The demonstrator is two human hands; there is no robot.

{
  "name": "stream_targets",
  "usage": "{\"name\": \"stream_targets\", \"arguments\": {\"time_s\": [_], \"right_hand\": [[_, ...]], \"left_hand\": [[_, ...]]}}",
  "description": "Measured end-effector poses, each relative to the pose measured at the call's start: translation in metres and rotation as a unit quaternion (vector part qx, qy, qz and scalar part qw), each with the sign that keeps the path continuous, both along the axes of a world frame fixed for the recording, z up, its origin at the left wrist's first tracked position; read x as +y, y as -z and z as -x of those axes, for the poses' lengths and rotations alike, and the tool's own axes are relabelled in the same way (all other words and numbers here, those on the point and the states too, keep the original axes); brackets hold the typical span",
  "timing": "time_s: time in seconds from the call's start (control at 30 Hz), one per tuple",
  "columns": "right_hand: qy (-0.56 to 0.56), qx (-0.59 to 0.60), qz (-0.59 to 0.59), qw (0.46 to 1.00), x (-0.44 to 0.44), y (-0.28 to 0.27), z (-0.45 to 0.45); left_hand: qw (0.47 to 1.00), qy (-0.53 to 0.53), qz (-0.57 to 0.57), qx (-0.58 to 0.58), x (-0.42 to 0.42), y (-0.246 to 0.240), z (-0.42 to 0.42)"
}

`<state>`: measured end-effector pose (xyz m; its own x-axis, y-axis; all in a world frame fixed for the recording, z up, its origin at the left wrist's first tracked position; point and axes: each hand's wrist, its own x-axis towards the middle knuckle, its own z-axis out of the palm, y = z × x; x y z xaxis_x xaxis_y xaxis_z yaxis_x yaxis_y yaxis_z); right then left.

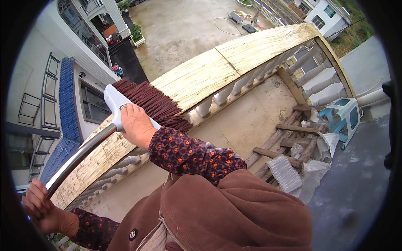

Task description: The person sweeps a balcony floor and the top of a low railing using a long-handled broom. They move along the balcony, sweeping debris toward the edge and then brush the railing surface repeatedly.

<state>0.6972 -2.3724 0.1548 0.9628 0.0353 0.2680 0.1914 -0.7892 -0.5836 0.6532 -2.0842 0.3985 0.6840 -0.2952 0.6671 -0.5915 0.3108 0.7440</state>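
Note:
A broom lies across my view, with a grey-white plastic head (114,97), dark red bristles (152,102) and a shiny metal handle (83,153). My right hand (135,124) grips the head from above, and a ring shows on one finger. At the lower left, my left hand (47,207) is closed around the handle. The bristles overlap the weathered, cream-coloured top rail (201,77) of a balustrade; whether they touch it, I cannot tell. Part of the rail is hidden behind the broom and my right arm.
White balusters (221,95) support the rail above a concrete floor (248,109). To the right are a wooden ladder-like frame (279,135), plastic sheeting (284,174) and a blue-and-white plastic stool (342,117) on its side. Far below lies a paved yard (179,31); blue roof tiles (66,100) are at left.

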Motion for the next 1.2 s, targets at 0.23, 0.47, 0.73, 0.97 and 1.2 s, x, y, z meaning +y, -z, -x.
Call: {"name": "stream_targets", "arguments": {"time_s": [0.23, 0.47, 0.73, 0.97, 1.2], "right_hand": [[0.12, -0.036, 0.14, 0.982, -0.159, -0.009, -0.01], [0.14, 0.032, 0.105, 0.984, -0.158, -0.028, 0.007], [0.075, -0.05, 0.045, 0.995, -0.125, 0.001, 0.005], [0.193, -0.011, 0.141, 0.971, -0.301, -0.031, 0.013], [0.219, -0.027, 0.107, 0.969, -0.182, -0.01, 0.024]], "left_hand": [[0.989, 0.078, 0.114, 0.048, -0.124, 0.096, -0.037], [0.994, 0.071, 0.063, 0.062, -0.126, 0.079, -0.031], [0.999, 0.028, 0.034, 0.001, -0.11, 0.03, -0.021], [0.985, 0.157, 0.071, 0.002, -0.272, 0.11, -0.047], [0.976, 0.217, -0.007, -0.017, -0.17, 0.05, -0.061]]}}
